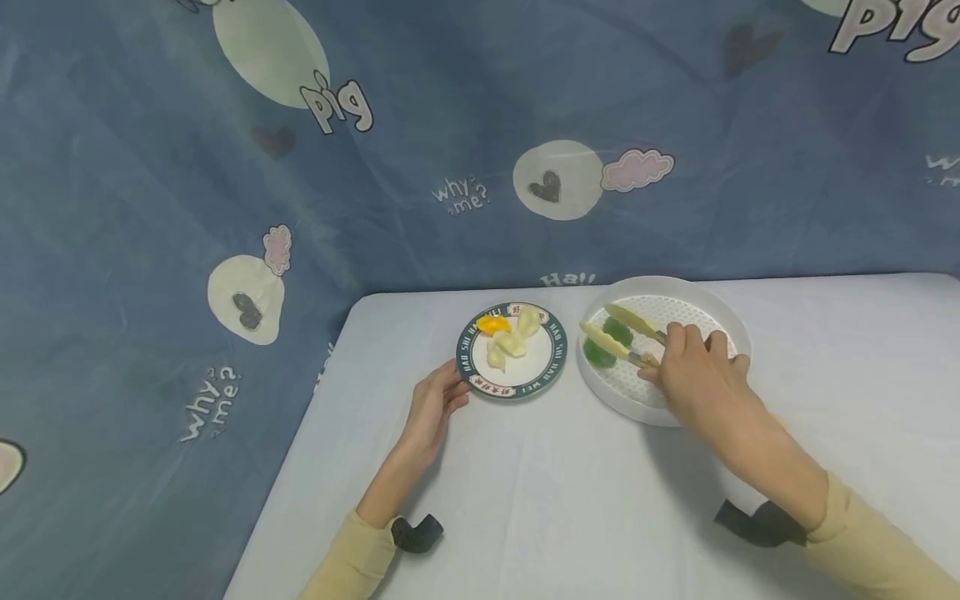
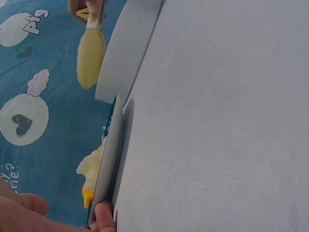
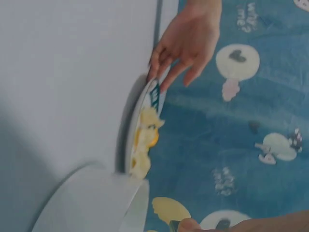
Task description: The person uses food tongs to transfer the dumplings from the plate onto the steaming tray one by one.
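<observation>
At the left rim of a small white plate (image 1: 525,367) with a dark green lettered border, my left hand (image 1: 435,408) grips the edge between thumb and fingers. On the plate lie several pale yellow dumpling-like pieces (image 1: 510,342) and one orange piece (image 1: 492,324). My right hand (image 1: 701,375) holds yellow-tipped tongs (image 1: 637,323) over a round white tray (image 1: 663,415) with a dimpled bottom. The tongs' two arms are spread, their tips beside and over green pieces (image 1: 599,353) in the tray's left part. In the left wrist view one tong tip (image 2: 91,60) shows above the tray wall.
A white-covered table (image 1: 555,500) carries the plate and the tray side by side near its far edge. Behind it hangs a blue printed cloth (image 1: 420,108). Dark straps (image 1: 417,533) circle both wrists.
</observation>
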{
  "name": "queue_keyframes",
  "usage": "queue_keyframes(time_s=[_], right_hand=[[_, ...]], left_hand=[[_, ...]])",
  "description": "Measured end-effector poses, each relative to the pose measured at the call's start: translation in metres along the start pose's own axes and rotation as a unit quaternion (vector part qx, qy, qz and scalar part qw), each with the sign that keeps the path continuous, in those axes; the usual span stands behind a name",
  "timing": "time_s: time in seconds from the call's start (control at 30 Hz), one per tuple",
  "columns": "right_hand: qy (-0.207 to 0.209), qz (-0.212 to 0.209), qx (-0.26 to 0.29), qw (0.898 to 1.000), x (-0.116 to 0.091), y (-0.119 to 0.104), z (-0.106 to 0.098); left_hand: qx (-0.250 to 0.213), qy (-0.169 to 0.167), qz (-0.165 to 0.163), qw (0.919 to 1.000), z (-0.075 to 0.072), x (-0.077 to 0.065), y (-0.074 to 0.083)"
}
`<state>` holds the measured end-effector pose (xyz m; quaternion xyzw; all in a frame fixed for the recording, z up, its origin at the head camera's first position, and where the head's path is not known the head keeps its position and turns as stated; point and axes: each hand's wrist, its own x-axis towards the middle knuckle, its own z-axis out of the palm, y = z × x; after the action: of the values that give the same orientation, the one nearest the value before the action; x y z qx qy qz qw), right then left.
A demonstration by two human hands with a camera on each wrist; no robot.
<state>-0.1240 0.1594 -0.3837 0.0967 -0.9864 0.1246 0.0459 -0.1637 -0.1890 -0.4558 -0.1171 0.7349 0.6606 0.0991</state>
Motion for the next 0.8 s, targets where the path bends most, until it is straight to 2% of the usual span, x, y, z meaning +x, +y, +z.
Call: queue_keyframes(time_s=[0.1,0.33,0.57,0.8], right_hand=[[0.008,-0.01,-0.007,1.0,-0.001,-0.012,0.0],[0.057,-0.053,-0.019,0.997,-0.001,-0.047,0.009],[0.039,-0.082,-0.02,0.996,0.007,-0.078,0.018],[0.019,-0.096,-0.007,0.995,0.011,-0.09,0.026]], left_hand=[[0.004,0.001,-0.002,1.0,0.001,0.0,0.001],[0.005,0.002,-0.001,1.0,0.001,0.001,0.001],[0.007,0.002,-0.002,1.0,0.0,0.001,0.001],[-0.001,0.003,-0.007,1.0,0.002,0.002,0.002]])
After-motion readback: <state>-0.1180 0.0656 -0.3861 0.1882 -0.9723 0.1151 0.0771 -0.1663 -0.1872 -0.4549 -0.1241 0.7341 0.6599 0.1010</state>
